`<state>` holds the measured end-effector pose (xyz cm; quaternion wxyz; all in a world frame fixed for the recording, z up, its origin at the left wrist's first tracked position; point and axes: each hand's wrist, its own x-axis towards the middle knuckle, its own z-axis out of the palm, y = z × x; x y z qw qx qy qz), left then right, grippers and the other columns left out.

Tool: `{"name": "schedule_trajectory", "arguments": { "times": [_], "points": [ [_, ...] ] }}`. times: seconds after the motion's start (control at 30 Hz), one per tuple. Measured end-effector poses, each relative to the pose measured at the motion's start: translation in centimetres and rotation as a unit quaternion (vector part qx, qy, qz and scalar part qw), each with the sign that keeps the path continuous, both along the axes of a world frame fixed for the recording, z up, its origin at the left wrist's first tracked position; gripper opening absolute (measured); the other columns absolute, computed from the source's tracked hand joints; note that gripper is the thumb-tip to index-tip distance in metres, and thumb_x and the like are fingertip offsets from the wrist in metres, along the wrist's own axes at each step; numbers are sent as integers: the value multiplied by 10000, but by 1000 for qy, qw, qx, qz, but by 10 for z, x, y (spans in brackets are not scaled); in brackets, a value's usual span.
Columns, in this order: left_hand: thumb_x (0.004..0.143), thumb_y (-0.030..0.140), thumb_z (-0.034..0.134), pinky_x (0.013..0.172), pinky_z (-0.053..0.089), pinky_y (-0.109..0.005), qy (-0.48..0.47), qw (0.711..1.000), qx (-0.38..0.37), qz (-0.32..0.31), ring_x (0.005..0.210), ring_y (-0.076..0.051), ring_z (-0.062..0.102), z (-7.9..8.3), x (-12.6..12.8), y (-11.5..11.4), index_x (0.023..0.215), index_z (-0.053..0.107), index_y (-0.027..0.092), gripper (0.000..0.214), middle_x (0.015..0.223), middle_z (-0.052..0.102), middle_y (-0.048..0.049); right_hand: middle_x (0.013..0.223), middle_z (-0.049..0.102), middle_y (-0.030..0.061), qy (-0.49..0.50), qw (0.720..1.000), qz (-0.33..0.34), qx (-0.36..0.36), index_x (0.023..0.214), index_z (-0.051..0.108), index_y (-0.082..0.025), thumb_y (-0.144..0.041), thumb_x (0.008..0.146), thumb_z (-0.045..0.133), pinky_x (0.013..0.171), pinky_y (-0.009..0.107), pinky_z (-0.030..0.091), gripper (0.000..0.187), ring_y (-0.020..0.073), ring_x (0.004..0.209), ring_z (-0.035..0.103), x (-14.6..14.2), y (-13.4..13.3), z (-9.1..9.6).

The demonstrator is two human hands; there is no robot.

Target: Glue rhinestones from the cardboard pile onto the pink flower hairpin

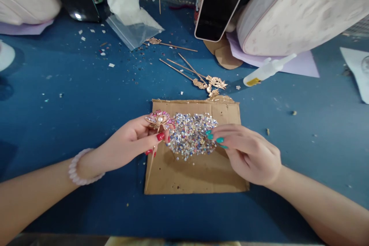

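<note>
My left hand (129, 142), with red nails and a beaded bracelet (79, 167) at the wrist, is closed on a hairpin (160, 118). The hairpin's head is a pink flower with a pearl at its centre, and its thin stem slants down over the cardboard. A pile of small glittering chips (191, 134) in silver, blue and gold lies on the piece of cardboard (198, 180). At the pile's right edge is my right hand (253, 155), with green nails. Its fingers are bunched together, touching or just above the chips; anything between the fingertips cannot be made out.
Several gold hairpins (213, 81) lie behind the cardboard, beside a white glue bottle (263, 72). Farther back are a clear plastic bag (132, 32), a propped phone (220, 4), and a pale rounded bag (271, 15) on lilac paper. Loose flakes dot the blue table (100, 96).
</note>
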<state>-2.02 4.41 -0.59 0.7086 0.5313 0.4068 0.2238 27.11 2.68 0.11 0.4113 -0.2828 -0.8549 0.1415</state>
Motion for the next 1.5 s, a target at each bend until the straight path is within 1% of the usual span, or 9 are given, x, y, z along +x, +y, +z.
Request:
{"name": "schedule_trajectory", "arguments": {
  "times": [0.2,0.5,0.6,0.7,0.93,1.07,1.2,1.37,1.5],
  "points": [
    [979,214,591,541,473,-151,2,1000,0,0,600,-58,516,0,0,0,979,653,194,66,928,629,2,827,767,78,-8,1000,10,-9,1023,606,-192,13,883,497,768,360,699,272,212,870,785,2,0,1],
    [989,237,580,558,476,-153,13,1000,1,-14,620,-70,547,6,1,1,932,654,202,100,846,618,23,790,767,107,-12,1000,15,-13,1002,577,-171,26,855,504,739,362,696,257,228,829,786,5,2,5],
    [980,198,574,538,462,-138,1,1000,0,-4,608,-62,533,3,0,0,962,662,216,92,867,631,28,799,768,94,-21,1000,21,-9,1015,583,-184,12,881,496,739,357,697,253,219,831,785,4,1,4],
    [970,212,596,519,456,-134,1,1000,5,11,582,-58,505,1,0,-2,956,670,215,75,861,636,27,792,766,85,-19,1000,24,-8,1014,589,-190,7,892,490,737,348,698,252,213,827,785,3,-1,3],
    [965,213,589,503,453,-139,21,1000,17,10,567,-66,515,3,2,-1,927,667,213,86,817,619,28,796,765,109,-15,999,29,-20,986,588,-171,-2,892,504,732,362,697,210,226,826,783,4,-1,4],
    [934,213,599,493,455,-151,25,999,21,6,565,-71,517,4,3,0,920,664,208,67,856,641,15,807,766,93,-16,999,26,-22,999,596,-186,3,882,507,730,358,695,239,217,826,781,3,-1,3],
    [915,185,586,497,450,-151,26,999,21,-6,593,-76,540,5,3,1,939,662,209,83,893,651,11,804,768,101,-16,1000,20,-17,982,600,-173,14,874,512,734,352,696,233,222,836,783,3,-1,2],
    [915,226,623,494,447,-163,34,999,20,-2,581,-76,545,6,5,1,941,650,195,48,880,642,5,810,767,90,-23,999,13,-19,972,601,-190,18,865,506,738,354,696,253,220,843,785,3,0,3],
    [906,277,634,484,454,-180,46,998,30,-3,557,-84,528,9,6,1,912,632,184,93,842,641,-7,819,769,84,-27,999,18,-30,969,608,-197,23,844,516,757,349,696,269,220,848,786,4,0,4]
  ]
}}
